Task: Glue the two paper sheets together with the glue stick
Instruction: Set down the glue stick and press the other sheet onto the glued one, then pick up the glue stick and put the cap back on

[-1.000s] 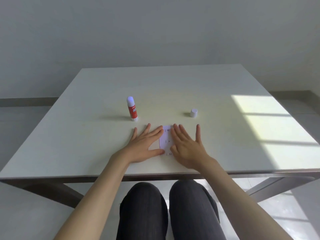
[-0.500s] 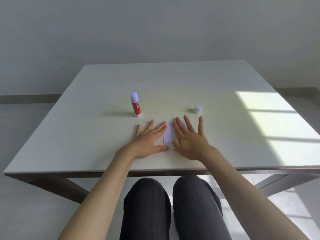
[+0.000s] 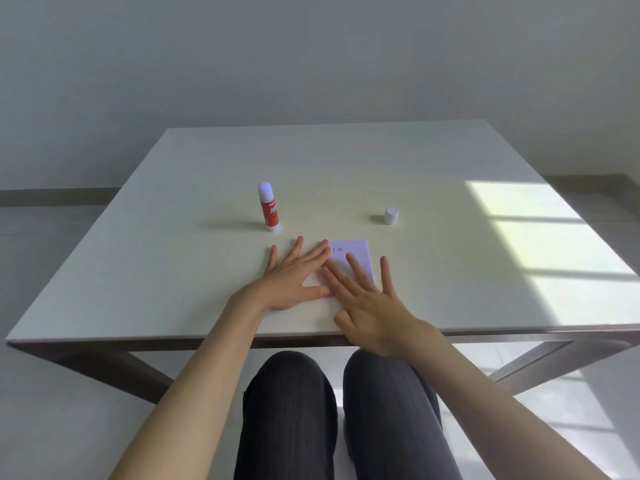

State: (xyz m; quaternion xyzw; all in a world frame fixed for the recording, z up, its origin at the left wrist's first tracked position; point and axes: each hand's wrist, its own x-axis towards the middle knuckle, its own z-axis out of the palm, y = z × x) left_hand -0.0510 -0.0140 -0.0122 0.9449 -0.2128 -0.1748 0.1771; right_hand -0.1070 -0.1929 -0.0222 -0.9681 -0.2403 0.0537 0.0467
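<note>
A small white paper [image 3: 356, 254] with faint print lies flat near the table's front edge; I cannot tell two sheets apart. My left hand [image 3: 294, 278] rests flat on the table with fingers spread, its fingertips and thumb on the paper's left part. My right hand [image 3: 367, 303] hovers open over the paper's near right part, fingers spread, reaching back past the table edge. A red glue stick [image 3: 268, 207] stands upright and uncapped behind my left hand. Its white cap [image 3: 391, 216] sits apart to the right.
The white table [image 3: 173, 271] has a sunlit patch [image 3: 540, 244] on its right side. My knees in dark trousers [image 3: 339, 410] sit under the front edge. A grey wall stands behind the table.
My right hand has slid back toward me off the paper's top part, uncovering more of the sheet. My left hand stays pressed in place. The camera has shifted slightly.
</note>
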